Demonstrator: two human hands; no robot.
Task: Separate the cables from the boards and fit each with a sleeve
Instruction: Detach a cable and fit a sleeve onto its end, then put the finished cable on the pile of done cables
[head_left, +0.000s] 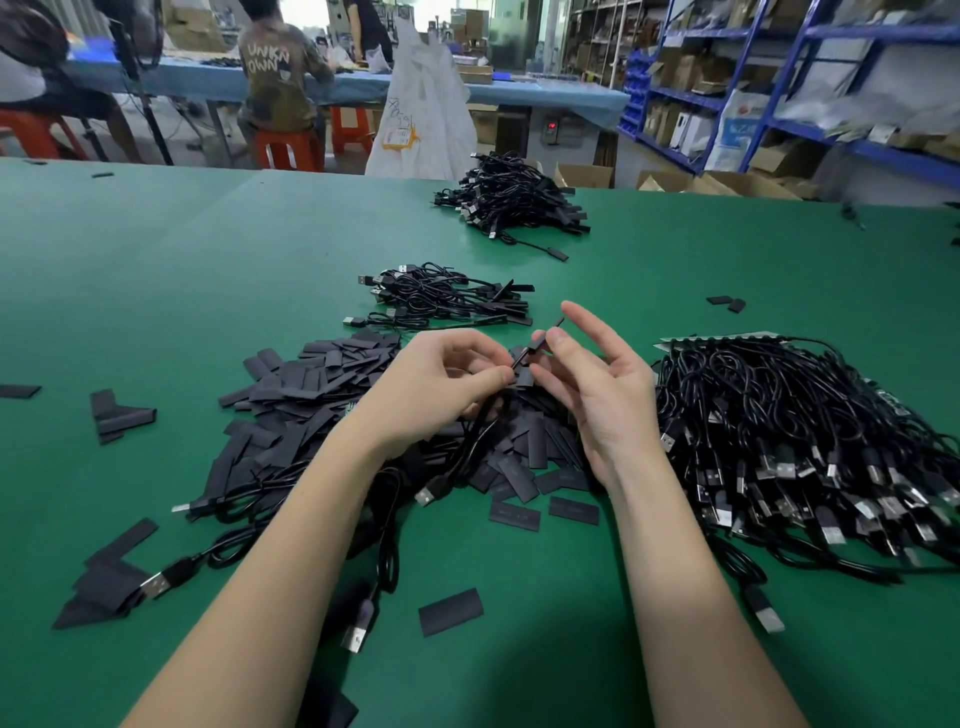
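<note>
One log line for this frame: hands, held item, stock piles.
left hand: pinching cable | right hand: holding sleeve | sleeve pile: centre | cable heap: right

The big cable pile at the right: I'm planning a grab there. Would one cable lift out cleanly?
Probably not. The cable pile looks densely tangled, so one strand would likely drag neighbours. The thin cords loop loosely, suggesting they are floppy. Their plug ends could snag.

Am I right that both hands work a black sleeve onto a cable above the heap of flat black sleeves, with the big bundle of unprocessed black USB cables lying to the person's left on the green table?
Not quite: the head view shows the big bundle of black USB cables on the person's right. The rest holds: left hand and right hand work above the heap of flat black sleeves on the green table.
</note>
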